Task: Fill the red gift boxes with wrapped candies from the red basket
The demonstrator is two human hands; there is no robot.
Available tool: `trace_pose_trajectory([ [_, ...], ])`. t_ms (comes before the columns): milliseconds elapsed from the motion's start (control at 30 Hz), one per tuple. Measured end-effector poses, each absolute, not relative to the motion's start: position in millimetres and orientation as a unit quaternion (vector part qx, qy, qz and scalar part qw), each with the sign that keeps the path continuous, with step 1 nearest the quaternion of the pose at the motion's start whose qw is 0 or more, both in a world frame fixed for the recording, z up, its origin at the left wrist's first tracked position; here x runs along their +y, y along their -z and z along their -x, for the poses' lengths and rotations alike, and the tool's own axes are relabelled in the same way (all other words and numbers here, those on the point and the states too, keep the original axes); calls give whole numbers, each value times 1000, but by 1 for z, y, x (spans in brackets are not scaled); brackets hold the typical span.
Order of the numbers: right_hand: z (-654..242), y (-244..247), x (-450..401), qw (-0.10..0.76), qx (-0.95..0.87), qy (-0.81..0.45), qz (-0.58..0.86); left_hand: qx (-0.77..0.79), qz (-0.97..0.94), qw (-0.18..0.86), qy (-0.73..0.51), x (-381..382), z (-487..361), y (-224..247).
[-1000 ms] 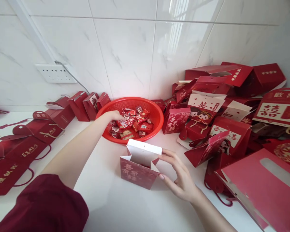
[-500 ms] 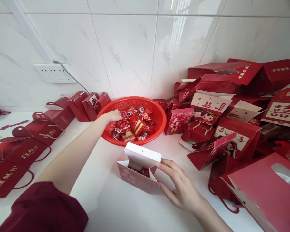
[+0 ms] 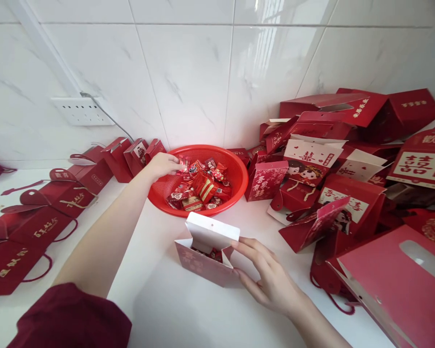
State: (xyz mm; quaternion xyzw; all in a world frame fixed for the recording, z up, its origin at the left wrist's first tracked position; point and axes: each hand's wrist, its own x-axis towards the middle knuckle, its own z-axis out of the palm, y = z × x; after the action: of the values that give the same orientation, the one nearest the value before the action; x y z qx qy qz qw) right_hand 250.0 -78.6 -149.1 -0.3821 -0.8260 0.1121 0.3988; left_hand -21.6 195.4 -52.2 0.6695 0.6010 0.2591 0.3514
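My left hand [image 3: 163, 166] is over the left rim of a red plastic basket [image 3: 241, 188], its fingertips closed on a small red-and-pink wrapped candy [image 3: 183, 165]. More wrapped sweets [image 3: 205, 186] in red and gold lie heaped inside the basket. My right hand [image 3: 270, 278] grips the right side of an open red gift box [image 3: 203, 266], thumb in front and fingers at the back flap. The box stands upright on the white surface, its white-lined flap raised. Some dark red wrapped pieces [image 3: 214, 254] show inside it.
Filled-looking red boxes [image 3: 47, 224] with cord handles line the left side. Smaller red boxes [image 3: 118, 159] stand near the tiled wall. A large pile of open red and white boxes [image 3: 311, 159] covers the right. A power strip [image 3: 81, 111] with a cable sits on the wall.
My left hand has lifted slightly from the sweets, and a wrapped candy now shows at its fingertips. My right hand stays on the gift box.
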Motion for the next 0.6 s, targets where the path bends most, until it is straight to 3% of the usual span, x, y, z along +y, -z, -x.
trace_pose_trajectory([
  [200,-249,148,-78,396,-830,-105,378,415,-639,492,-422,117,18,25],
  [433,-250,148,-82,389,-834,-93,380,369,-649,559,-360,49,5,13],
  [600,-249,149,-83,398,-830,-103,376,385,-653,542,-363,34,1,20],
])
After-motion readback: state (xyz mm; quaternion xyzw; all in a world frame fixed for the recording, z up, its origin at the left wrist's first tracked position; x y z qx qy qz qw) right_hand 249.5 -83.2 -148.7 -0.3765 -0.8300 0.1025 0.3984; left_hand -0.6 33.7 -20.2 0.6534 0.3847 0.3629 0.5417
